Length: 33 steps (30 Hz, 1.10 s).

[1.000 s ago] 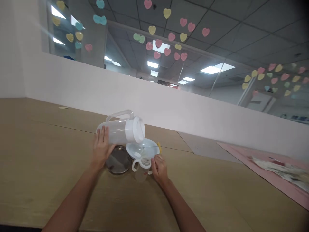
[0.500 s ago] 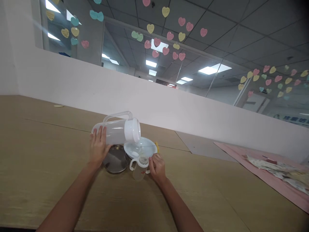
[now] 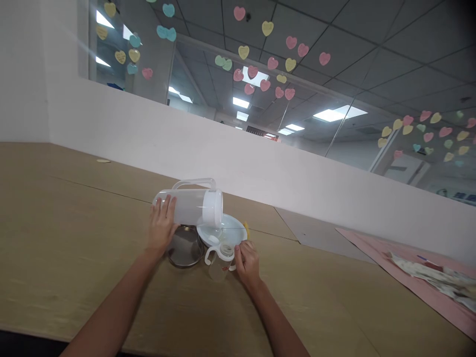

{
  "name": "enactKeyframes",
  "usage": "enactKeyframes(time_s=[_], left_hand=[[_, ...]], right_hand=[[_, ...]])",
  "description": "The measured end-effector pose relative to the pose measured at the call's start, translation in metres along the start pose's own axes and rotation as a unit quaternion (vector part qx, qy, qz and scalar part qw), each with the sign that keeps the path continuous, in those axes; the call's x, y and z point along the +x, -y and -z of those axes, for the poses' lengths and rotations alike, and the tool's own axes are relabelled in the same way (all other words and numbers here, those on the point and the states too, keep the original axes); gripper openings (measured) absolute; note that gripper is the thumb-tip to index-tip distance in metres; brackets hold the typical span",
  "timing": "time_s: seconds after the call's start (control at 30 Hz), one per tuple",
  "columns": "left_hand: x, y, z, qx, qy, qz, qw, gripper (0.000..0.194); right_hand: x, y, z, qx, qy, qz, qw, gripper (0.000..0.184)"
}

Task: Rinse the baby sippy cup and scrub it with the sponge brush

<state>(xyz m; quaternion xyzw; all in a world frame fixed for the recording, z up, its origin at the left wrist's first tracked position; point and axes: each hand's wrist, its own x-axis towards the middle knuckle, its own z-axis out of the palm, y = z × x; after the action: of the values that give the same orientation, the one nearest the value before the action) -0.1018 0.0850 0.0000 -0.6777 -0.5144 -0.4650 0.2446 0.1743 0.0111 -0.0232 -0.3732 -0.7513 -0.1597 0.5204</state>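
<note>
Two bare hands reach over the table (image 3: 186,317). The left hand (image 3: 161,228) supports the jug (image 3: 188,208) near its base, fingers slightly spread along the clear body; how the thumb sits underneath, I cannot tell. The jug lies nearly level in that hand, handle uppermost, its white top end pointing right, above the near-left part of the bowl (image 3: 237,229). The right hand (image 3: 248,262) is curled, thumb and fingers pinched together at the right side of the cup (image 3: 219,267). The cup is clear, upright or nearly so, with a white collar, two white handles and an open mouth; it is in front of the bowl, below and to the right of the jug's top end. Left of the cup is a round metal tray (image 3: 185,248), partly under the jug in this view. A small yellow thing (image 3: 246,228) shows at the bowl's right edge. Farther right, a pink cloth (image 3: 357,243) bears crumpled pale material (image 3: 416,267). Behind the table runs a white wall (image 3: 148,131), with heart-shaped notes (image 3: 267,28) on the glass above.
</note>
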Motion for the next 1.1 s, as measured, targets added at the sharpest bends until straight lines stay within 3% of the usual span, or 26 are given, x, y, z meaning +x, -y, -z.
enactKeyframes(time_s=[0.2, 0.33, 0.47, 0.67, 0.93, 1.1], left_hand=[[-0.001, 0.002, 0.000, -0.040, -0.033, 0.031, 0.998, 0.073], [0.001, -0.002, 0.003, -0.094, -0.013, 0.073, 0.993, 0.084], [0.003, -0.003, 0.003, -0.120, -0.015, 0.097, 0.988, 0.084], [0.003, -0.002, -0.001, -0.148, -0.029, 0.064, 0.987, 0.086], [0.004, -0.009, 0.008, -0.165, -0.038, -0.024, 0.985, 0.077], [0.004, -0.010, 0.010, -0.156, -0.025, -0.035, 0.987, 0.075]], right_hand=[[0.000, 0.001, 0.000, 0.000, 0.000, 0.000, 1.000, 0.030], [0.001, 0.002, 0.001, -0.001, 0.002, -0.001, 1.000, 0.032], [0.001, 0.002, 0.001, 0.004, 0.004, -0.004, 1.000, 0.032], [0.001, 0.001, 0.000, 0.003, 0.001, 0.003, 1.000, 0.031], [0.000, 0.000, 0.001, 0.000, 0.008, 0.002, 1.000, 0.031], [0.001, 0.001, 0.001, -0.002, 0.006, 0.000, 1.000, 0.032]])
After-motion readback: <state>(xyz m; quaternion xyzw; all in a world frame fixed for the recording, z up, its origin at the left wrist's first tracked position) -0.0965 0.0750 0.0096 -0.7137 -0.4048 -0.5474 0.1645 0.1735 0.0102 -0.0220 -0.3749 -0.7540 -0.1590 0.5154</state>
